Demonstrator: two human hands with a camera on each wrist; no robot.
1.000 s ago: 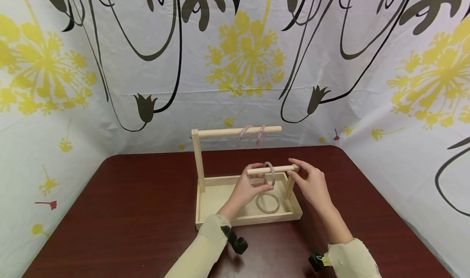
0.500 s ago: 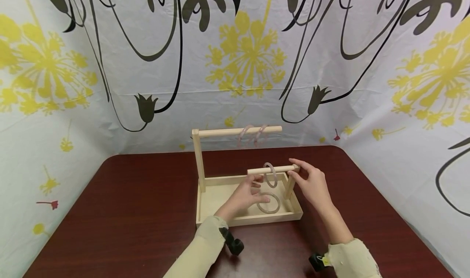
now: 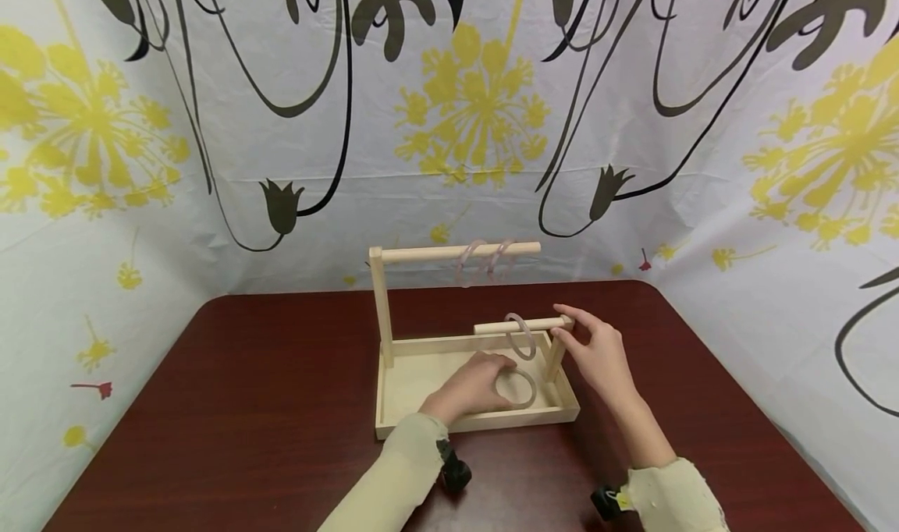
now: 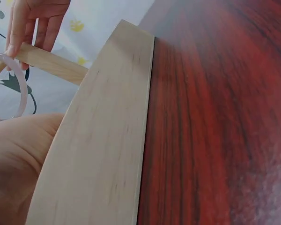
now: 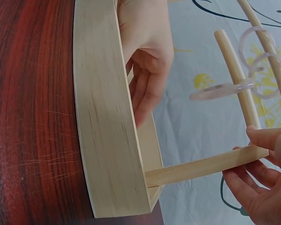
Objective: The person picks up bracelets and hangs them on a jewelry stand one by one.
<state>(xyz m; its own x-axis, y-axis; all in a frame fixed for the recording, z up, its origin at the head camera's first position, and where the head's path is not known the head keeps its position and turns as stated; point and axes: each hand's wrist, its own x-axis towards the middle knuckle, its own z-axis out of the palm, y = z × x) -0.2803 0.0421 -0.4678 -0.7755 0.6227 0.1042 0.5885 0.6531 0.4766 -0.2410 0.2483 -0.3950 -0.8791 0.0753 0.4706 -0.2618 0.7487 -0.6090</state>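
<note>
A light wooden bangle stand (image 3: pixel 382 302) has a shallow tray base, a high bar at the back and a lower bar (image 3: pixel 495 328) in front. One pale bangle (image 3: pixel 525 350) hangs on the lower bar; two pinkish bangles (image 3: pixel 493 265) hang on the high one. My left hand (image 3: pixel 472 385) reaches into the tray, thumb and fingers about the rim of a bangle (image 3: pixel 532 391) lying there. The tray wall hides that bangle in both wrist views. My right hand (image 3: pixel 595 356) grips the corner where the lower bar meets its post (image 5: pixel 206 164).
The tray's front wall (image 5: pixel 103 117) stands between the wrist cameras and the tray floor. Dark red table surface (image 3: pixel 281 376) surrounds the stand. A patterned cloth (image 3: pixel 449 142) hangs behind the table and at its sides.
My left hand has left the bangle on the lower bar and moved down to the one in the tray. The hanging bangle swings slightly. My right hand has stayed in place.
</note>
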